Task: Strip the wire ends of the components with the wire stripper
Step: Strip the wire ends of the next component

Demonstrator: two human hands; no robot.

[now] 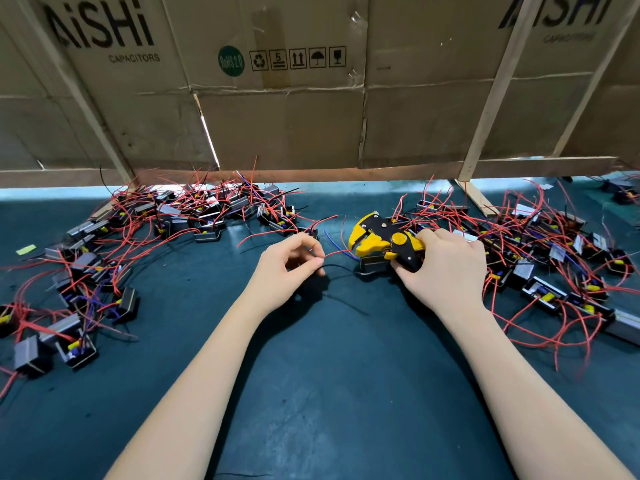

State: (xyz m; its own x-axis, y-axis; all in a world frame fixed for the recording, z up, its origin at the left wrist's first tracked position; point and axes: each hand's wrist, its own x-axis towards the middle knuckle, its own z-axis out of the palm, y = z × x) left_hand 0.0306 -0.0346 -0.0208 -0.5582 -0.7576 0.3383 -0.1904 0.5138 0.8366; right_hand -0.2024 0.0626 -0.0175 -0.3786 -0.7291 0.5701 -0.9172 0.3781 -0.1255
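Left hand (287, 268) pinches a thin red insulated wire (332, 253) between thumb and forefinger; right hand (446, 268) curls round the yellow-and-black plastic wire stripper (382, 239) (jaws at the wire's far end). Small black boxy component (372, 265) lies just under the stripper, on the dark green mat (346, 358).

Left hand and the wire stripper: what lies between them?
In the head view, a red wire spans the gap, pinched by the left hand and running into the head of the wire stripper gripped by the right hand.
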